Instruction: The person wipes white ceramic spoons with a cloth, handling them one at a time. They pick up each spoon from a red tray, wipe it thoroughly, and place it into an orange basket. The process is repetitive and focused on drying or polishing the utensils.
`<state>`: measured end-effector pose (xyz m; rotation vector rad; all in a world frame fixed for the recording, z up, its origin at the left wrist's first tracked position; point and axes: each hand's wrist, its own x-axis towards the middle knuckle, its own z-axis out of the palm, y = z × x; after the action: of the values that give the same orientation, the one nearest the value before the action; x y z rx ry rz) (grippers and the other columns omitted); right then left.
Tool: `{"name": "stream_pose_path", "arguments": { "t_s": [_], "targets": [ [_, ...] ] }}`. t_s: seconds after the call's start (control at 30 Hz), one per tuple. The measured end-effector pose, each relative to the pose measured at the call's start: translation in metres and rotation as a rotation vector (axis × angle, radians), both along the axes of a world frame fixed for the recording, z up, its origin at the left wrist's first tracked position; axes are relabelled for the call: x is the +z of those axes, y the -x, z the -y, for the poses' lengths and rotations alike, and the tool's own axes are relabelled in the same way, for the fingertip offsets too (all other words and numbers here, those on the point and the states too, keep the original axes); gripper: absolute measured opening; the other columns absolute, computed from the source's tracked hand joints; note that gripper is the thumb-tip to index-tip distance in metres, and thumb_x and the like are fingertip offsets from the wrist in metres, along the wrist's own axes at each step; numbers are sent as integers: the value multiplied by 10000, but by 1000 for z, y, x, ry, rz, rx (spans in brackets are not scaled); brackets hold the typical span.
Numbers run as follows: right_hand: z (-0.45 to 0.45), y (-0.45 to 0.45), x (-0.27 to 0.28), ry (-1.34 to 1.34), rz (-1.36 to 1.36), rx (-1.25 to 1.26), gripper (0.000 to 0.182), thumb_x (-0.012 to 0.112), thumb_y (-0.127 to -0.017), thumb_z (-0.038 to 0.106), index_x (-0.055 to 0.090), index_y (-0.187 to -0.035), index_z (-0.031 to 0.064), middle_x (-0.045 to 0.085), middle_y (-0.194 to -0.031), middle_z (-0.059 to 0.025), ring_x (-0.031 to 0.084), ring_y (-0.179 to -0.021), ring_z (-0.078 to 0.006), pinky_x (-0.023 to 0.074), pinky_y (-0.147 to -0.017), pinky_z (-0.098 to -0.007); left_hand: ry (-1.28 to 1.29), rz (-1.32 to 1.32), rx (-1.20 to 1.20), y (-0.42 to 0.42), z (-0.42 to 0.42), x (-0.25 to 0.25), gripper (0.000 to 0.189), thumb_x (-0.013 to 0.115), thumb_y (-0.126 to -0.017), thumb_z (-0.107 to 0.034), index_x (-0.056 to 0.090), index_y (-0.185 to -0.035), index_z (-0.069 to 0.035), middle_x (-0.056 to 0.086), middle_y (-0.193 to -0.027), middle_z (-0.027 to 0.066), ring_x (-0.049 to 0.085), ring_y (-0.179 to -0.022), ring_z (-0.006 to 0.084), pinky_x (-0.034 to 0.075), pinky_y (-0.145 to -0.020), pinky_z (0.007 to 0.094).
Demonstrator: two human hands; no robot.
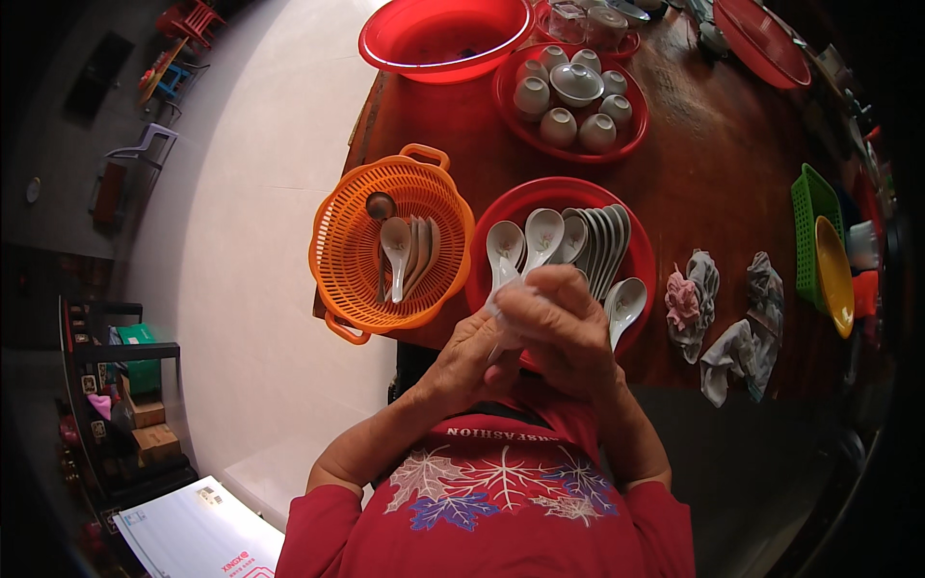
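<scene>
My left hand (466,355) and my right hand (567,332) meet over the near rim of a red plastic basin (567,189). Between them they grip a whitish object (498,300), blurred and mostly covered by fingers; I cannot tell whether it is a spoon or a cloth. White ceramic soup spoons with a floral print lie in the basin: a stacked row (611,231), a single spoon bowl (543,230) and others at the right (627,300). Left of the basin, an orange plastic colander (329,249) holds several ceramic spoons (396,238) and a metal ladle (381,206).
Behind stands a red tray (506,123) with upturned white cups (558,128) and a lidded bowl (577,83). A large red tub (444,43) overhangs the wooden table (686,166). Crumpled cloths (730,354), a green basket (813,238) and a yellow plate (833,274) are at right.
</scene>
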<state>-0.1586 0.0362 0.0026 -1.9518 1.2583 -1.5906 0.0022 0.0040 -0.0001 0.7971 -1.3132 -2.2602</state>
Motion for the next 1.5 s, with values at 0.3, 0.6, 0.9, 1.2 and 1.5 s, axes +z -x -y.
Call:
{"name": "stream_pose_path", "arguments": {
  "t_s": [0.3, 0.6, 0.9, 1.2, 1.5],
  "targets": [
    [-1, -6, 10, -83, 170, -107, 306, 592, -819, 14, 600, -1123, -22, 576, -997, -135, 599, -847, -214, 488, -737, -293, -283, -135, -47, 0, -3, 5, 351, 454, -975, -394, 472, -1150, -91, 409, -574, -30, 360, -418, 45, 272, -375, 190],
    [-4, -12, 1, -234, 225, -155, 288, 567, -832, 8, 582, -1116, -43, 564, -941, -140, 610, -807, -230, 493, -688, -315, -206, -96, 158, 5, -4, -7, 271, 435, -1003, -274, 476, -1200, -92, 493, -664, -41, 400, -467, 11, 315, -410, 166],
    [-12, -30, -6, -335, 344, -79, 236, 584, -842, -1, 595, -1074, -39, 534, -848, -104, 552, -641, -174, 452, -575, -285, -55, -56, 462, 12, 3, -11, 334, 459, -996, -299, 472, -1250, -82, 544, -916, -23, 493, -757, 11, 420, -642, 160],
    [-20, -37, -2, -508, 422, 14, 185, 614, -819, 59, 603, -979, -32, 567, -819, -109, 571, -670, -188, 458, -605, -305, 37, -129, 551, 16, 4, 1, 408, 487, -982, -285, 447, -1307, -42, 552, -1051, 16, 523, -924, 68, 448, -813, 232],
    [-12, -41, 5, -744, 608, -68, 205, 641, -819, 101, 623, -973, -33, 568, -802, -95, 578, -685, -151, 466, -611, -287, -52, -177, 658, 28, -8, 17, 320, 465, -987, -249, 461, -1252, -69, 599, -1019, 38, 564, -888, 70, 467, -784, 227]
  ]
}}
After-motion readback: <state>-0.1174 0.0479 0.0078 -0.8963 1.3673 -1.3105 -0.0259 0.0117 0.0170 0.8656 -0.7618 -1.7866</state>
